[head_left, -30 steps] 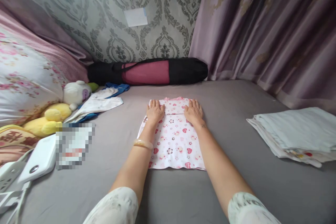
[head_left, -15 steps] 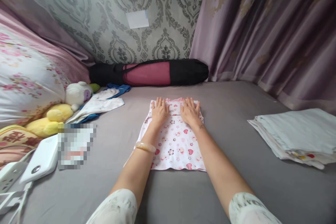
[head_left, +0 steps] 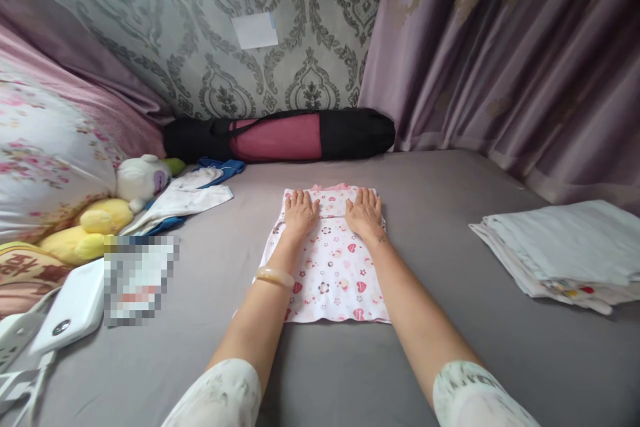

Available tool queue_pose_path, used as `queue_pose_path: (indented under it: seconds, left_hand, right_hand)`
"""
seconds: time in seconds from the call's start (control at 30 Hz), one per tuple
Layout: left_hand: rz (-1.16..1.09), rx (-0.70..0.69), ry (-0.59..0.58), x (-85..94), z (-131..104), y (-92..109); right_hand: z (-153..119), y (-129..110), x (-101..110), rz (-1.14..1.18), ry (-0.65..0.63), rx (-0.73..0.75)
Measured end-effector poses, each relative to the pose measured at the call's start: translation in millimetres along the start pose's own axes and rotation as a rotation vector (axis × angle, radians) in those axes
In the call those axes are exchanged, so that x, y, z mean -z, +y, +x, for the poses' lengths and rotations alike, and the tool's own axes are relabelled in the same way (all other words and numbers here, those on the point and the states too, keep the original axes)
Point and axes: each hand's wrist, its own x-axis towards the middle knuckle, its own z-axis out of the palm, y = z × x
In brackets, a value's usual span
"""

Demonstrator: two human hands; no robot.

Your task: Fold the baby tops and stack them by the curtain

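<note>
A white garment with pink hearts and flowers (head_left: 327,267) lies flat on the grey sheet (head_left: 425,213), its far part folded over in a band and a pink frilled edge showing at the top. My left hand (head_left: 301,212) rests palm down on the left of that band, fingers stretched. On the right of the band lies my right hand (head_left: 364,213), also flat with fingers spread. Neither hand grips the cloth. A pale bangle (head_left: 274,277) is on my left wrist.
Folded light cloths (head_left: 565,243) are stacked at the right. A black and red rolled bag (head_left: 275,137) lies along the wall. On the left are small clothes (head_left: 193,197), plush toys (head_left: 107,220), a white power bank (head_left: 73,307), cables and a power strip.
The view has shifted slightly, so the surroundings appear a little further left. Both hands stay flat on the garment, with the fingers of my left hand a little closer together.
</note>
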Motion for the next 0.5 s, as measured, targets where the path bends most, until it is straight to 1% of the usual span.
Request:
queue_pose_path:
  seconds: [0.1, 0.2, 0.33, 0.4, 0.5]
  left_hand:
    - [-0.009, 0.007, -0.02, -0.6, 0.5, -0.7]
    - [-0.021, 0.004, -0.026, 0.8, 0.0, -0.1]
    - [-0.012, -0.003, 0.022, 3.5, -0.5, 1.1]
    - [-0.006, 0.003, 0.036, 5.1, -0.4, 1.5]
    - [-0.026, 0.03, 0.007, 10.1, -1.0, 1.5]
  right_hand:
    - [1.5, 4.2, -4.3, -0.003, -0.019, 0.005]
    - [1.6, 3.8, -3.5, 0.014, -0.011, 0.01]
    - [-1.0, -3.5, 2.2, 0.042, 0.008, 0.066]
    - [-2.6, -8.1, 3.9, 0.047, -0.031, 0.098]
    - [-3.7, -11.8, 4.7, 0.037, -0.108, 0.101]
